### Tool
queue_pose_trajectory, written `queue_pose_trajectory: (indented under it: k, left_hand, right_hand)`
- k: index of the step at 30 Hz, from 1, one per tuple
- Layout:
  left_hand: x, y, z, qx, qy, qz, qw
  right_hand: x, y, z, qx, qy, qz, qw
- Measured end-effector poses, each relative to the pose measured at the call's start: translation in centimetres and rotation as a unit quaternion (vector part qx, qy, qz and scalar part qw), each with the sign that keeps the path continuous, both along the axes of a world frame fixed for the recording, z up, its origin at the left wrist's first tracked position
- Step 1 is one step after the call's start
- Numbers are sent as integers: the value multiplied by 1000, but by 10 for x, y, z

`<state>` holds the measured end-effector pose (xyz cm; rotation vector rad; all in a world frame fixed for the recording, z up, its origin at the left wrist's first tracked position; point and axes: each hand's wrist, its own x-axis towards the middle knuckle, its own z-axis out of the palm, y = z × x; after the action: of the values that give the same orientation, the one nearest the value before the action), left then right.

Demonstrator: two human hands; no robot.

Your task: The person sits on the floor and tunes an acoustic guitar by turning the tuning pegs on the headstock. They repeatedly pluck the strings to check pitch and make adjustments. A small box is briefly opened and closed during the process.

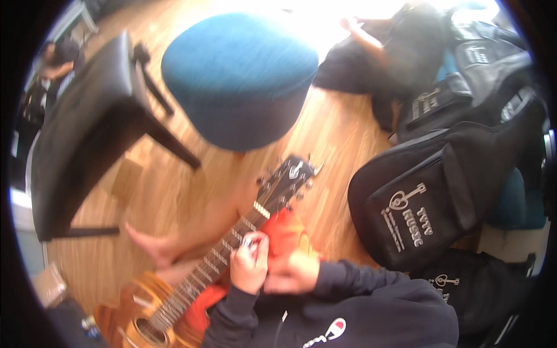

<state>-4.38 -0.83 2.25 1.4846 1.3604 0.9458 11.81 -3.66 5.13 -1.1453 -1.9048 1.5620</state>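
An acoustic guitar [152, 326] lies diagonally across my lap, its dark headstock [287, 177] toward the upper middle. My left hand [249, 264] is at the fretboard, fingers closed around something small and silvery that I cannot make out. Just right of it, partly behind it, my right hand [293, 272] is blurred, so its fingers are unclear. Red fabric [287, 229] shows under the neck, and a bare foot [148, 240] is on the wooden floor to the left.
A blue ottoman [238, 69] stands ahead, with a black padded bench [93, 127] to its left. Black guitar bags [418, 174] crowd the right side. Another person [383, 52] is at top right and another [58, 61] at far left. A cardboard box [49, 284] sits at lower left.
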Motion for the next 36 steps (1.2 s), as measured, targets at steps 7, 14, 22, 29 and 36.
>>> queue_pose_trajectory:
  k: [7, 14, 22, 29, 36]
  left_hand:
    - [-18, 23, 21, 47, 98, -193, 975]
    - [-32, 34, 13, -129, -166, -172, 962]
    - [-34, 26, 9, -74, -204, -152, 964]
    - [-40, 28, 8, -45, -175, -161, 970]
    - [-29, 32, 7, -40, -147, -120, 981]
  right_hand:
    - [28, 27, -68, 45, -103, -311, 944]
    - [15, 29, -72, 37, -50, -399, 915]
    - [32, 41, -82, -152, 101, -484, 856]
    - [28, 45, -91, -148, 139, -457, 866]
    - [40, 50, -89, -245, 189, -414, 856]
